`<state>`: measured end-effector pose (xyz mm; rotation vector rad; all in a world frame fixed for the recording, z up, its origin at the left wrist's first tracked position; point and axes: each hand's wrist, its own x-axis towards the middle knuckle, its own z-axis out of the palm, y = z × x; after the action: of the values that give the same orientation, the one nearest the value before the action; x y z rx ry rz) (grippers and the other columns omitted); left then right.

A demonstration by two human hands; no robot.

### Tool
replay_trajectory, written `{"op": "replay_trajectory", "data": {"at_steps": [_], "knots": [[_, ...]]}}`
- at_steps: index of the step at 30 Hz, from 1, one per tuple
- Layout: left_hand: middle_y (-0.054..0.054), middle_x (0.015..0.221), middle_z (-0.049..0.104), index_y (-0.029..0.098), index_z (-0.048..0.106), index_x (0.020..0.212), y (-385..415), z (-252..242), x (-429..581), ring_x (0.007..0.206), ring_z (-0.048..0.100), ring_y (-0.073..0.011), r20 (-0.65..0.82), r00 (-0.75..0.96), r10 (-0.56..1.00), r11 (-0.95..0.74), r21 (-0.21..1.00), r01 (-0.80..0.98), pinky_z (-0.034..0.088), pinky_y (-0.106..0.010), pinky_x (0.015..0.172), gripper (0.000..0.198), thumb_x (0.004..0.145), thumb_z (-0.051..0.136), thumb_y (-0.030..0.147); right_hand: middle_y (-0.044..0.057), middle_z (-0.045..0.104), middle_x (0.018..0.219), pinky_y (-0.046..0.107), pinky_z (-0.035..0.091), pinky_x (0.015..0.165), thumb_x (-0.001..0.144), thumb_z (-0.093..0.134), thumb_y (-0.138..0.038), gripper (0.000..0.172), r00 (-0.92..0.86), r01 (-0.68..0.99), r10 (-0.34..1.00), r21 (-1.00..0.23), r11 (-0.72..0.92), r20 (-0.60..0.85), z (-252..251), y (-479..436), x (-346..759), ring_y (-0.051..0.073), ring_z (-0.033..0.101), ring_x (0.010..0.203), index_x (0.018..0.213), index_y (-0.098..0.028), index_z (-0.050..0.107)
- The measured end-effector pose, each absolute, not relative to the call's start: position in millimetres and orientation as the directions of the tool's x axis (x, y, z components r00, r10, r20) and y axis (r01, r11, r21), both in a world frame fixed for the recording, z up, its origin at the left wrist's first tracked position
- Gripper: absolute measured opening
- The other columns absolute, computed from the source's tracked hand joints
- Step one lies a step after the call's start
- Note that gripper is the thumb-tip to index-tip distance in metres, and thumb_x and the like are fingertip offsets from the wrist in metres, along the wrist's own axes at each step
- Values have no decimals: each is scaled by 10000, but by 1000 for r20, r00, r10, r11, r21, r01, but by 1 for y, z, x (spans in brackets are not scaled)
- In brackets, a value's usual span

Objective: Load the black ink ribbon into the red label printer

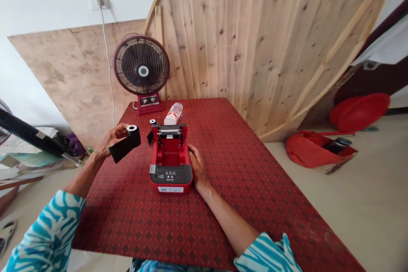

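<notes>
My left hand (112, 139) is closed on a small roll of black paper (131, 140) with a white core, held above the table left of the printer. A loose strip hangs from the roll toward my wrist. The red and black label printer (171, 177) stands on the table with its lid raised, and its red inner bay looks bare. My right hand (196, 165) lies against the printer's right side, fingers partly hidden behind it. Another black roll (153, 123) with a white core stands behind the printer's left rear corner, its strip trailing down.
A red patterned cloth covers the table (236, 178). Behind the printer lies a clear plastic bottle (174, 113). A dark red fan (142, 68) stands at the back left, below a wall socket (97, 0). On the floor to the right are a red bag (309, 151) and red stool (360, 112).
</notes>
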<state>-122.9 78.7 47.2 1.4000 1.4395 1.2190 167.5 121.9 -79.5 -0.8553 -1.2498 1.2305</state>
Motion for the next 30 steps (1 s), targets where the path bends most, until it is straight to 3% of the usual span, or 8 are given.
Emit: {"op": "replay_trajectory", "data": {"at_steps": [3, 7, 14, 19, 23, 26, 30], "knots": [[-66, 920, 713, 168, 639, 991, 68, 71, -89, 851, 657, -217, 125, 134, 983, -170, 891, 421, 509, -299, 761, 433, 644, 777, 388, 39, 633, 1224, 413, 382, 1045, 857, 477, -415, 357, -107, -190, 970, -962, 195, 218, -79, 122, 167, 216, 544, 1168, 1151, -262, 610], [-42, 986, 717, 188, 642, 1121, 72, 77, -42, 911, 653, -210, 51, 357, 933, -304, 646, 701, 487, -309, 847, 405, 777, 658, 401, 39, 621, 1231, 410, 372, 1055, 869, 456, -419, 368, -111, -182, 967, -961, 206, 228, -80, 123, 166, 208, 530, 1182, 1169, -263, 600], [-106, 1167, 673, 177, 630, 1165, 89, 66, 4, 1092, 613, -272, -105, 442, 891, -435, 79, 897, 464, -374, 927, 358, 828, 613, 293, 48, 616, 1226, 407, 367, 1062, 866, 448, -395, 365, -111, -172, 965, -961, 215, 236, -77, 124, 165, 204, 532, 1181, 1167, -252, 595], [-105, 1054, 709, 228, 678, 1081, 99, 64, 23, 994, 655, -286, -265, 327, 907, -376, -162, 912, 510, -361, 793, 279, 808, 620, 230, 65, 605, 1236, 399, 363, 1064, 871, 430, -372, 374, -125, -169, 962, -961, 220, 243, -75, 123, 166, 200, 527, 1186, 1181, -227, 582], [-97, 908, 734, 220, 723, 953, 113, 58, 27, 920, 679, -286, -309, 324, 894, -381, -147, 913, 509, -336, 753, 195, 771, 660, 251, 45, 615, 1223, 388, 368, 1061, 869, 436, -367, 359, -119, -182, 960, -956, 231, 255, -75, 124, 166, 193, 531, 1177, 1172, -247, 587], [-83, 983, 733, 242, 714, 1012, 114, 59, 19, 961, 671, -277, -295, 369, 881, -408, -81, 910, 508, -325, 779, 242, 784, 655, 298, 38, 621, 1217, 390, 372, 1057, 865, 445, -380, 357, -112, -195, 958, -951, 241, 265, -76, 124, 166, 197, 533, 1175, 1164, -255, 595], [-68, 1112, 705, 228, 671, 1127, 91, 67, -1, 986, 663, -231, -88, 448, 890, -418, 234, 878, 495, -308, 849, 306, 884, 517, 331, 32, 626, 1209, 389, 371, 1058, 865, 450, -391, 355, -108, -197, 959, -951, 237, 261, -76, 123, 166, 194, 536, 1167, 1159, -261, 602]]}}
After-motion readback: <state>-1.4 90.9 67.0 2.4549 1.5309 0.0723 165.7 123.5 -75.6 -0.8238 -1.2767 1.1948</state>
